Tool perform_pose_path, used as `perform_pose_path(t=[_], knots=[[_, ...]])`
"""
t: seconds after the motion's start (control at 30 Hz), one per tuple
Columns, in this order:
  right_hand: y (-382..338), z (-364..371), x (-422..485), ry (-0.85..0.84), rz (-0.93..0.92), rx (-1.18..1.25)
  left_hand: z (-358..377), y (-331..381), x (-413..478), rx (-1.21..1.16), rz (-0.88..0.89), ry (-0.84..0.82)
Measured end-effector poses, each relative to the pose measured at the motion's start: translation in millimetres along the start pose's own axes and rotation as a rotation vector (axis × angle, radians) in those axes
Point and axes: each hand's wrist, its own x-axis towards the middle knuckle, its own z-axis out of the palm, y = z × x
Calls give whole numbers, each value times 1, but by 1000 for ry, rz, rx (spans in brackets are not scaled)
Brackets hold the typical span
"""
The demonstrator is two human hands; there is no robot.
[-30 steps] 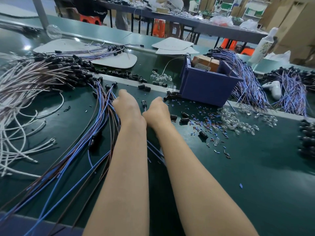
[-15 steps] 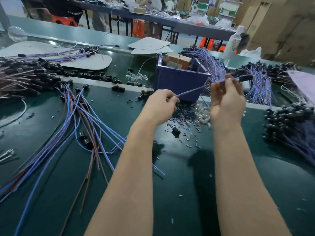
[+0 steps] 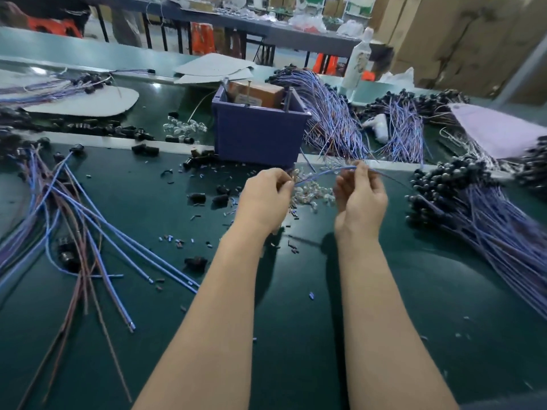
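Pinches one end of a thin blue wire (image 3: pixel 324 173) with the left hand (image 3: pixel 263 199), thumb and curled fingertips closed on it. Grips the same wire further along with the right hand (image 3: pixel 361 196), fingers curled round it near the top of the hand. Holds the wire raised above the counter (image 3: pixel 296 321), arched between the two hands and trailing off to the right past the right hand. Works directly over a small heap of clear bulbs (image 3: pixel 313 194) lying on the counter between and just beyond the hands. Faces a purple bin (image 3: pixel 257 134) just behind that heap, with a brown box (image 3: pixel 257 93) inside. Has loose black caps (image 3: pixel 220 198) scattered just left of the left hand, long blue and brown wires (image 3: pixel 88 226) fanned out further left, and a thick bundle of capped wires (image 3: pixel 473 211) piled well to the right.
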Motion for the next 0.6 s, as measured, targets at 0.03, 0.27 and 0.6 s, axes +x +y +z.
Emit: perform_pose_path(t=[0.03,0.27,0.6], knots=[[3,3,-1,-63,19,-21,1,-1,0,-22,0,8],[22,9,-11,-343,-42,-495,2,-5,-1,-51,-37,61],[-8,-14,8,108,-3,85,-21,-22,4,29,-265,267]])
